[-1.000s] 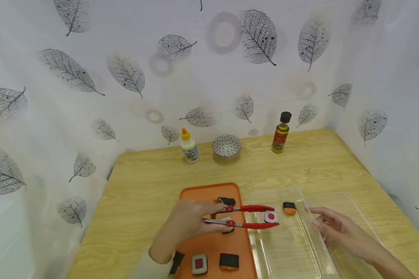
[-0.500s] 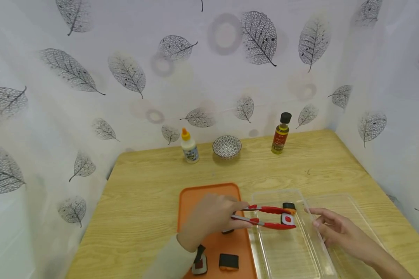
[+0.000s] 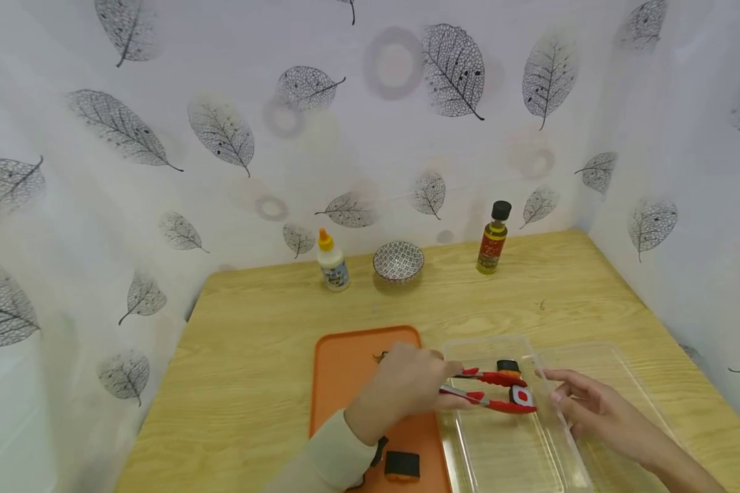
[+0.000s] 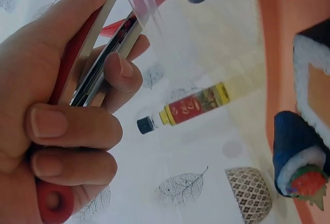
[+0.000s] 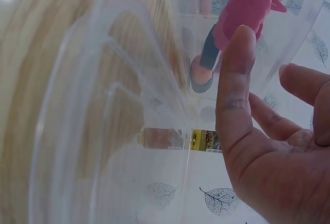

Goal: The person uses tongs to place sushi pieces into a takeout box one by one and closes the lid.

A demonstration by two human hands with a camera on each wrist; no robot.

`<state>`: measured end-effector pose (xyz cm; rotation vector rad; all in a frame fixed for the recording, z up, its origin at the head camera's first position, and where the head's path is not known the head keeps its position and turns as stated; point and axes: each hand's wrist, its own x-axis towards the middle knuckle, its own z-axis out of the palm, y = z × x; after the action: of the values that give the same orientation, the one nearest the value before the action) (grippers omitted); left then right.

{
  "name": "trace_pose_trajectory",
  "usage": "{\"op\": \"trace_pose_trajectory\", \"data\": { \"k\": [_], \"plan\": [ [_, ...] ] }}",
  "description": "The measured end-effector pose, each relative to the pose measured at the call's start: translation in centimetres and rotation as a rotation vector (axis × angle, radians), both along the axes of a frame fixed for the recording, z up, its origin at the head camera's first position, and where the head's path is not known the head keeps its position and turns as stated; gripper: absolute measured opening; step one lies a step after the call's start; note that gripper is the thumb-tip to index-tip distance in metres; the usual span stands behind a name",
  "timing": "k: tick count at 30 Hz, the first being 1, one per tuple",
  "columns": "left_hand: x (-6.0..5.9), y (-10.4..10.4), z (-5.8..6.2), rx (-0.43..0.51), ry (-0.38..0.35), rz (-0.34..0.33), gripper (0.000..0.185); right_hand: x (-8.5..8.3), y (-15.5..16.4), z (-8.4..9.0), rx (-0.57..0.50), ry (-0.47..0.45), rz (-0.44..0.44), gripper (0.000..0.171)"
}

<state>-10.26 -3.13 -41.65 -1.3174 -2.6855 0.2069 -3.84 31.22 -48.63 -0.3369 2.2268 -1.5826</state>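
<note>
My left hand (image 3: pixel 403 383) grips red-tipped tongs (image 3: pixel 512 407) over the clear plastic container (image 3: pixel 512 452). Between the tong tips sits a toy sushi roll (image 3: pixel 521 396), white with a red centre and a dark wrap. Close by it in the container lies an orange sushi piece with a black band (image 3: pixel 508 368). In the left wrist view, the fingers curl round the tong handles (image 4: pixel 85 54). My right hand (image 3: pixel 604 414) is at the container's right wall, fingers loosely extended along its outside. The left hand and sleeve partly cover the orange tray (image 3: pixel 339 363).
On the tray lie a black-and-orange sushi piece (image 3: pixel 402 465) and a cone-shaped hand roll (image 4: pixel 304 157). A second clear plastic piece (image 3: pixel 610 363) lies under the right hand. Along the back stand a glue-type bottle (image 3: pixel 333 263), a patterned bowl (image 3: pixel 398 262) and an oil bottle (image 3: pixel 492 243).
The left hand has carried the sushi roll in the tongs rightward, deeper over the container, beside the orange piece. The right hand has stayed at the container's wall.
</note>
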Motion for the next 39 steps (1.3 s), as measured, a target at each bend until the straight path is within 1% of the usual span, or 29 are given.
{"op": "trace_pose_trajectory", "data": {
  "k": [2, 8, 13, 18, 23, 26, 29, 31, 33, 36, 37, 39],
  "plan": [
    [0.1, 0.4, -0.2, -0.004, -0.011, 0.010, 0.050, 0.0, 0.0, 0.0, 0.008, -0.008, -0.004, 0.046],
    [0.2, 1.1, -0.6, 0.003, -0.052, 0.027, 0.048, 0.0, 0.0, -0.1, -0.008, 0.018, 0.010, 0.045],
    [0.3, 1.3, -0.8, -0.012, -0.035, 0.036, 0.048, 0.0, 0.0, 0.0, -0.001, 0.031, 0.007, 0.045],
    [0.4, 1.3, -0.7, -0.023, -0.061, 0.041, 0.049, 0.0, 0.0, 0.0, -0.006, 0.023, 0.004, 0.045],
    [0.6, 0.9, -0.6, -0.031, -0.042, 0.040, 0.056, 0.0, -0.1, -0.2, -0.017, 0.033, 0.015, 0.045],
    [0.9, 0.5, -0.4, -0.028, -0.029, 0.056, 0.063, 0.0, 0.0, -0.3, -0.023, 0.036, 0.016, 0.044],
    [1.4, -0.5, -0.1, 0.022, -0.017, 0.051, 0.071, 0.0, 0.2, -0.5, -0.038, 0.027, 0.023, 0.045],
    [1.9, -1.6, 0.2, 0.097, -0.019, 0.034, 0.077, 0.0, 0.3, -0.6, -0.034, 0.007, 0.017, 0.046],
    [2.4, -2.8, 0.4, 0.187, -0.046, 0.015, 0.083, -0.1, 0.3, -0.7, -0.028, 0.005, 0.017, 0.046],
    [3.2, -4.9, 0.8, 0.286, -0.088, 0.009, 0.091, -0.2, 0.3, -0.7, -0.009, 0.017, 0.017, 0.045],
    [3.4, -5.7, 0.9, 0.311, -0.102, 0.013, 0.093, -0.3, 0.3, -0.6, -0.008, 0.026, 0.024, 0.044],
    [3.9, -7.2, 0.9, 0.350, -0.106, 0.026, 0.095, -0.3, 0.3, -0.6, -0.010, 0.032, 0.030, 0.044]
  ]
}}
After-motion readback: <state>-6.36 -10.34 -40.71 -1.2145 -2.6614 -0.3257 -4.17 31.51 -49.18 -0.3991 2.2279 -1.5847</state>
